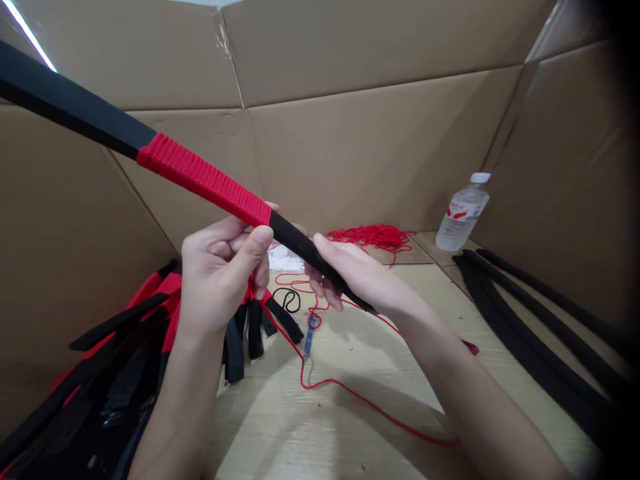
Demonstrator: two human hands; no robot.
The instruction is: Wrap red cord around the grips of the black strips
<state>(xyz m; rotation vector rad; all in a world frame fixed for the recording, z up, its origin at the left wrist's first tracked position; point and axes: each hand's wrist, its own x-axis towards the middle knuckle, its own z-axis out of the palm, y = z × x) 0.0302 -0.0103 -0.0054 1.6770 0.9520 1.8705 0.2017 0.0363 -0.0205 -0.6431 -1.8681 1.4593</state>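
Note:
A long black bar [80,107], shaped like a wooden sword, slants from the upper left down to the middle. Tight turns of red cord [205,180] cover its middle stretch. My left hand [227,267] is closed at the lower end of the wrapping, its thumb pressed against the last turns. From beneath that hand a loose red strand [325,382] runs down and over the table to the right. My right hand [350,270] is wrapped round the bare black lower end; some fingers are hidden behind it.
Several black and red bars [130,347] are piled at the left. A heap of red cord [375,237] lies at the back, near a water bottle [463,212]. Long curved black pieces [530,333] rest at the right. A small blue tool [309,337] lies mid-table. Cardboard walls [390,147] surround everything.

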